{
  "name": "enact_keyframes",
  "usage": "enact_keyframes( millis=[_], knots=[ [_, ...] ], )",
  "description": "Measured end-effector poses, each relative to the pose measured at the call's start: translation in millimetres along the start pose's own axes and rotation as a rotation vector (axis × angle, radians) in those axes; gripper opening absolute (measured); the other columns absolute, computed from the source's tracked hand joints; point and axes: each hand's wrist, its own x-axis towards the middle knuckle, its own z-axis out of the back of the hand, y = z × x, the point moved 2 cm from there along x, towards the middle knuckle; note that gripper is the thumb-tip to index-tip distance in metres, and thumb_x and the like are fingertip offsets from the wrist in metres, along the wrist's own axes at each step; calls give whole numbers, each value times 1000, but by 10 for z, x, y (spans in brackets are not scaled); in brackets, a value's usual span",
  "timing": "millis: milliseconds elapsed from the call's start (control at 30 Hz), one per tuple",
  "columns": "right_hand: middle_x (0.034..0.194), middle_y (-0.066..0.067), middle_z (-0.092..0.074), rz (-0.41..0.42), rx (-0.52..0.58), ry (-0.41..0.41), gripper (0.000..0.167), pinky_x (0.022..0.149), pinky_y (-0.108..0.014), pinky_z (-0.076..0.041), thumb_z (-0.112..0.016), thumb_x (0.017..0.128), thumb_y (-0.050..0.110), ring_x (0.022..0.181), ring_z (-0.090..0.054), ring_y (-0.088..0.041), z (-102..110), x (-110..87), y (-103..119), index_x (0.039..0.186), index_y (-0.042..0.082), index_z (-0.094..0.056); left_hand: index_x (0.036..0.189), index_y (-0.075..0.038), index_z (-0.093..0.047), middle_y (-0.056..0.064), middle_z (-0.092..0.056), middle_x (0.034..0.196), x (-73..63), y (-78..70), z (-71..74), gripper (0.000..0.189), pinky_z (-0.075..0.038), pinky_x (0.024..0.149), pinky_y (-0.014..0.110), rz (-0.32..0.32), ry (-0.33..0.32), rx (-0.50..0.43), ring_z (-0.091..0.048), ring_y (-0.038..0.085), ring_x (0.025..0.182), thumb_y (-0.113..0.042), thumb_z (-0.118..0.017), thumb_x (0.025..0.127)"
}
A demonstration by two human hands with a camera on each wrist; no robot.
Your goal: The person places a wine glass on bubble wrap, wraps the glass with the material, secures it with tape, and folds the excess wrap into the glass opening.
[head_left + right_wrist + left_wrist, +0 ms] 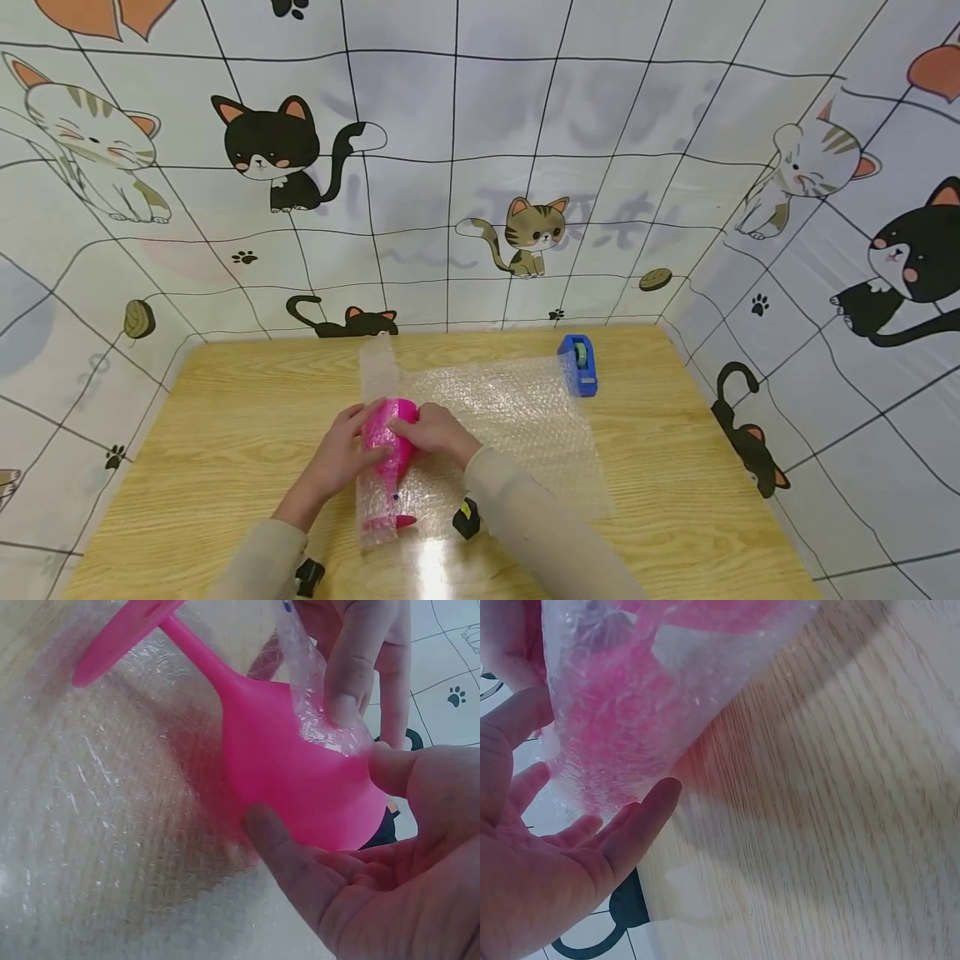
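Observation:
A bright pink stemmed goblet (403, 457) lies on its side on a sheet of bubble wrap (517, 417), its bowl pointing away and its foot (406, 521) toward me. The sheet's left part is folded up over the goblet's left side. My left hand (339, 457) holds the bowl through that fold, its thumb on the wrap in the right wrist view. From the right, my right hand (441, 433) grips the bowl near its rim, fingers curved around it (405, 892). In the left wrist view, wrap covers the pink goblet (622, 705).
At the sheet's far right corner stands a blue tape dispenser (583, 375) with a greenish roll. Everything lies on a wood-grain table (675, 483). A white cat-print cloth (420, 192) encloses the back and sides.

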Motion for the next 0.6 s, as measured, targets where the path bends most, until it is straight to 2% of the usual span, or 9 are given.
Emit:
enact_keyframes(
  millis=[200,300,433,600],
  knots=[
    [86,-10,-65,-47,71,30,60,77,-39,-54,-56,90,60,82,-65,-26,-3,6,-8,97,1,-64,151,-22,-37,26,-25,153,12,-14,-16,75,-40,105,62,15,-6,20,-37,50,136,-23,-75,86],
    [85,-10,-64,-57,69,6,61,73,-38,-54,-54,90,61,78,-64,-26,-8,4,-7,97,1,-64,150,-23,-38,26,-27,152,18,-15,-29,75,-39,105,63,8,-6,44,-37,50,135,-24,-75,85],
    [81,-7,-61,-63,32,-43,56,61,-29,-48,-55,91,57,70,-59,-20,-20,8,-17,93,2,-63,150,-26,-38,24,-25,152,30,-12,-42,74,-40,104,63,12,-1,50,-38,50,135,-26,-75,86],
    [78,-7,-61,-66,43,-51,53,61,-29,-50,-56,91,55,69,-60,-21,-35,16,-39,90,3,-63,150,-26,-38,24,-23,153,32,-13,-42,74,-43,103,61,22,7,42,-40,50,133,-27,-75,86]
  ],
)
